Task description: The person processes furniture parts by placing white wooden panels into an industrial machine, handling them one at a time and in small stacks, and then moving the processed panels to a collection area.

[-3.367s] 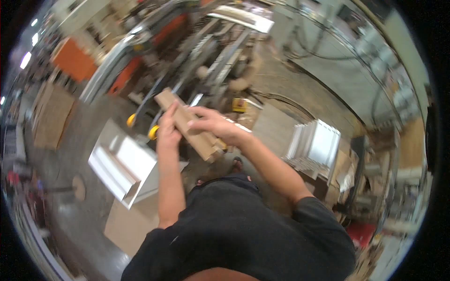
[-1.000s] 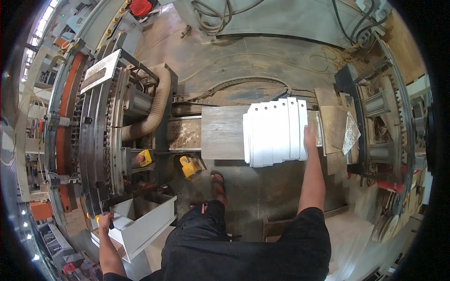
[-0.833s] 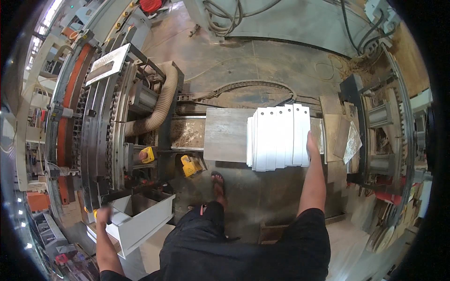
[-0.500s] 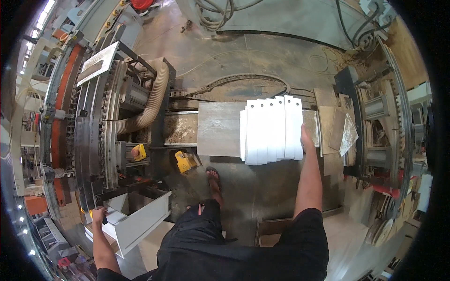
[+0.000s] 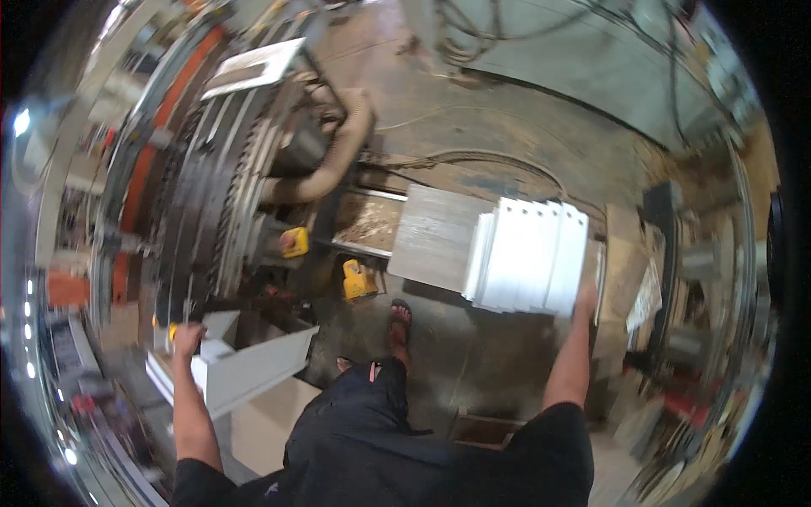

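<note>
White panels (image 5: 532,253), several of them, lie fanned out and overlapping on a grey board (image 5: 431,237). Small dark holes show near their far ends. My right hand (image 5: 585,297) is at the near right edge of these panels; its fingers are blurred, so I cannot make out a grip. Far to the left, my left hand (image 5: 187,338) is closed around a dark handle beside a yellow part at the near end of the machine. Just to the right of this hand stands a white open box (image 5: 253,369).
A long machine with an orange strip (image 5: 169,127) and a ribbed hose (image 5: 338,156) runs along the left. Yellow pedal housing (image 5: 358,280) sits on the floor by my foot. Brown boards (image 5: 621,245) lie right of the panels. Cables (image 5: 473,38) hang at the back.
The whole view has swung, so machine and panels appear farther right and tilted. My right hand sits lower along the panels' right edge. My left hand keeps its hold.
</note>
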The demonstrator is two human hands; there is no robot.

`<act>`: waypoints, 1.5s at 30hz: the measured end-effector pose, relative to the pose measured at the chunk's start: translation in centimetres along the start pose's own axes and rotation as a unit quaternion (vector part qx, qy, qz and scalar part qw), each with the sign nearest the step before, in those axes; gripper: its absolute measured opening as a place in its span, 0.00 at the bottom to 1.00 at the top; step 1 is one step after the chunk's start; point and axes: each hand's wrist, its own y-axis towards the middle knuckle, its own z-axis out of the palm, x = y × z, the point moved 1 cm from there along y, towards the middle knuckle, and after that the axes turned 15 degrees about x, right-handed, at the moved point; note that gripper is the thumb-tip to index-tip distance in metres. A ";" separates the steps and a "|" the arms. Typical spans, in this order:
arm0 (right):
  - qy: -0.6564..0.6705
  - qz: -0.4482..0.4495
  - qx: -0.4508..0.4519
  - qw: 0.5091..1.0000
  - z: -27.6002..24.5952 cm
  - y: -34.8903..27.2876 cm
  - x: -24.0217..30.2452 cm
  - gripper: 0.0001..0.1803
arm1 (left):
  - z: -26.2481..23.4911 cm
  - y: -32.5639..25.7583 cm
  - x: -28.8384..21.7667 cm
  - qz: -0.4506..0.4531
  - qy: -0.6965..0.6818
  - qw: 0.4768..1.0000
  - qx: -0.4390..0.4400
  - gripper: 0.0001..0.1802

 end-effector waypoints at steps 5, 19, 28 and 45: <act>-0.178 -0.088 -0.050 0.979 0.1 -9.5 -10.0 0.27 | 1.4 -1.0 -5.0 -0.096 -0.001 0.994 -0.047 0.19; -0.076 0.055 0.594 0.799 34.3 -41.8 9.5 0.20 | 0.4 -5.2 -9.6 -0.074 -0.204 0.967 -0.134 0.24; -0.098 -0.187 0.651 0.729 41.0 -54.0 23.8 0.24 | 12.0 -10.7 -2.3 0.140 -0.641 0.736 -0.169 0.20; -0.379 -0.731 0.469 0.318 53.4 -91.3 28.7 0.39 | 60.0 -28.3 15.5 -0.421 -0.658 0.622 -0.058 0.22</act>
